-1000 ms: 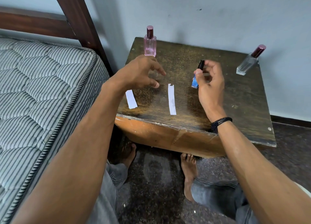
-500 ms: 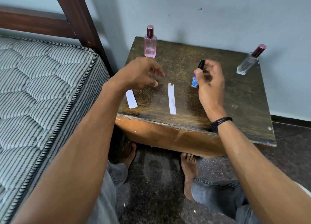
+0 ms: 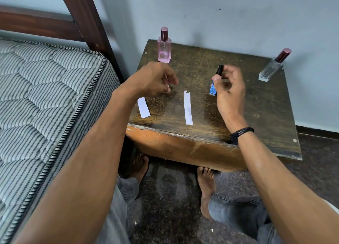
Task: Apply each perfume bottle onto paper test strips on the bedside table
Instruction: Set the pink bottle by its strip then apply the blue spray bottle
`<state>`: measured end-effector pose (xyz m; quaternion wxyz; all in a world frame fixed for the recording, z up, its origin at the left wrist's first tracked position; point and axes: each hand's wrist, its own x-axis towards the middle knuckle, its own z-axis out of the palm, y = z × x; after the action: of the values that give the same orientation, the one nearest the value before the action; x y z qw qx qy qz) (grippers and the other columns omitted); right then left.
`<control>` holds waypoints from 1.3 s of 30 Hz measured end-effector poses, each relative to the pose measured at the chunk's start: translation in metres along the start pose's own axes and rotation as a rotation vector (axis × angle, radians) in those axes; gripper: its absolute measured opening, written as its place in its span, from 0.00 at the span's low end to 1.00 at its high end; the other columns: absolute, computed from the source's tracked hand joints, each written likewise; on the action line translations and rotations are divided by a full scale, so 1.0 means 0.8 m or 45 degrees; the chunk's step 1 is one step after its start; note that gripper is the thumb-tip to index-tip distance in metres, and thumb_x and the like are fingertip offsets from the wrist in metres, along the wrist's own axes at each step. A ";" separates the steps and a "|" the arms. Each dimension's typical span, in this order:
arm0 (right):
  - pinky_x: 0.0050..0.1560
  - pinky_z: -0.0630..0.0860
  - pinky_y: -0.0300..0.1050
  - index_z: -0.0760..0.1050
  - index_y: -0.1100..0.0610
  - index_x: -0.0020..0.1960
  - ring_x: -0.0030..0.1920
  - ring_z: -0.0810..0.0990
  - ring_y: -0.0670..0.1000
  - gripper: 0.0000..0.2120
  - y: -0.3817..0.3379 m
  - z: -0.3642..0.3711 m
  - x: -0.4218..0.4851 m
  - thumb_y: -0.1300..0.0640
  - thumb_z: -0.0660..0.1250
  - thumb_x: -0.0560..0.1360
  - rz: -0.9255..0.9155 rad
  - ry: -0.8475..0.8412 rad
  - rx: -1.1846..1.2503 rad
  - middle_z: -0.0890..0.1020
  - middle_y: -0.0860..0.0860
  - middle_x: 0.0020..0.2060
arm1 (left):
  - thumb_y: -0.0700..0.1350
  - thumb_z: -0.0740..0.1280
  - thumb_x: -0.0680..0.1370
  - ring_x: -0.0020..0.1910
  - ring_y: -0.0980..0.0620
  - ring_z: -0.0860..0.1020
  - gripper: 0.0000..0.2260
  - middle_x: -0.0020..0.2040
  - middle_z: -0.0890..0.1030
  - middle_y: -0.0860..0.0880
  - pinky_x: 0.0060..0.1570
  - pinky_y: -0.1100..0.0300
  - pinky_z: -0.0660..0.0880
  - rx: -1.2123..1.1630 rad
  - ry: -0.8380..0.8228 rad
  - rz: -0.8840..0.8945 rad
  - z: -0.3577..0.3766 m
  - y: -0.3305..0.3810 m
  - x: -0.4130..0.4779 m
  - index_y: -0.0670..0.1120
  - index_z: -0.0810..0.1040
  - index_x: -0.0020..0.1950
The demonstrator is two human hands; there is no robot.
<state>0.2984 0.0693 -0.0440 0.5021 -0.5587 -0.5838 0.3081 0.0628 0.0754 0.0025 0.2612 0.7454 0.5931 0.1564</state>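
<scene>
**A:** From the head view, how many bottles?

**B:** Three. A pink glass perfume bottle with a dark red cap [image 3: 164, 49] stands at the back left corner of the dark, worn wooden bedside table [image 3: 256, 115]. A clear glass bottle with a dark red cap [image 3: 271, 69] stands at the back right, near the edge. The third, a small blue bottle with a black cap [image 3: 213, 89], is pinched in the right hand [image 3: 229, 89] over the middle of the table, thumb and fingers curled round its upper part.

**A:** And the strips?

**B:** Two. A long white paper strip [image 3: 188, 108] lies flat between the hands, reaching toward the front edge. A shorter white paper strip [image 3: 143, 107] lies to its left, its far end covered by the left wrist.

**A:** The left hand [image 3: 152, 80]?

**B:** Over the table in front of the pink bottle, fingers loosely curled, gripping nothing I can make out.

**A:** Anything unclear?

**B:** Fingers cover much of the blue bottle, and I cannot tell whether its base touches the wood. The grey striped mattress [image 3: 45, 97] is cut off on the left.
</scene>
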 end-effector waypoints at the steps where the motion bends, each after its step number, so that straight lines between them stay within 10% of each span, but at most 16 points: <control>1: 0.48 0.72 0.28 0.74 0.54 0.62 0.49 0.79 0.38 0.10 0.000 0.000 0.000 0.58 0.67 0.81 -0.002 -0.002 0.000 0.83 0.50 0.53 | 0.37 0.76 0.72 0.48 0.55 0.82 0.12 0.50 0.84 0.50 0.52 0.57 0.80 -0.008 0.000 0.001 0.000 0.000 0.000 0.51 0.84 0.51; 12: 0.48 0.73 0.29 0.74 0.55 0.64 0.51 0.80 0.41 0.12 0.005 0.003 0.002 0.57 0.68 0.81 -0.014 -0.061 0.000 0.83 0.50 0.55 | 0.40 0.76 0.73 0.46 0.60 0.83 0.09 0.46 0.85 0.57 0.47 0.70 0.77 -0.251 0.101 -0.006 -0.005 0.011 -0.002 0.54 0.84 0.48; 22: 0.47 0.74 0.32 0.77 0.50 0.60 0.47 0.80 0.41 0.11 0.000 0.001 -0.002 0.58 0.70 0.79 -0.087 -0.212 0.015 0.82 0.49 0.51 | 0.40 0.80 0.69 0.49 0.51 0.85 0.10 0.48 0.87 0.47 0.55 0.58 0.81 -0.960 0.382 -0.072 0.011 0.038 0.004 0.47 0.86 0.49; 39: 0.51 0.81 0.47 0.79 0.48 0.59 0.49 0.82 0.48 0.10 0.001 0.001 -0.005 0.56 0.70 0.79 -0.164 -0.419 -0.033 0.83 0.45 0.50 | 0.37 0.78 0.71 0.50 0.54 0.85 0.11 0.49 0.87 0.48 0.55 0.62 0.80 -0.898 0.371 0.027 0.019 0.057 0.001 0.41 0.85 0.53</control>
<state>0.2976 0.0658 -0.0460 0.4113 -0.4685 -0.6966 0.3551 0.1078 0.0654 0.0161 0.4128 0.5859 0.5260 0.4579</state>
